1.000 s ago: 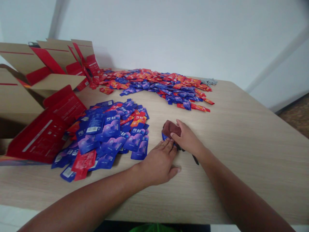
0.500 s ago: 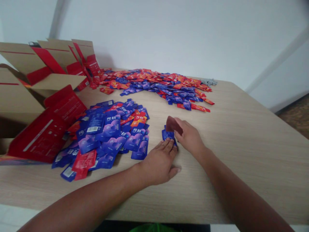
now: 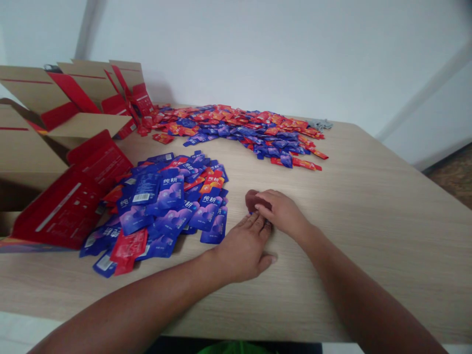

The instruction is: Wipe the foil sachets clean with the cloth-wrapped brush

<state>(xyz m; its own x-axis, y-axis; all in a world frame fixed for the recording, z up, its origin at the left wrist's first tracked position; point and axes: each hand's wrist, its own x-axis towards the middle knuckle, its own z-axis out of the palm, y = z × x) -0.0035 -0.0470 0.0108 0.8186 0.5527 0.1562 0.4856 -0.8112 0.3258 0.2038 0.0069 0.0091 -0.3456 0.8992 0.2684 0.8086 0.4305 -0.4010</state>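
Note:
My left hand lies flat on the table, fingers stretched out and thumb apart, with its fingertips on a small blue sachet. Most of that sachet is hidden under my hands, and only a sliver of blue shows. My right hand is closed on a flat reddish-brown piece that looks like a scraper. It is pressed low over the sachet and looks bent, just beyond my left fingertips. Left of my hands spreads a heap of blue and red sachets, many with white lettering.
A long pile of red and blue sachets runs along the back of the wooden table, against the white wall. Open cardboard boxes with red flaps stand at the left. Something grey and crumpled lies at the pile's right end.
My right hand has come down and left with the reddish-brown piece, which was upright and now lies low over the blue sachet, covering most of it. My left hand has stayed put.

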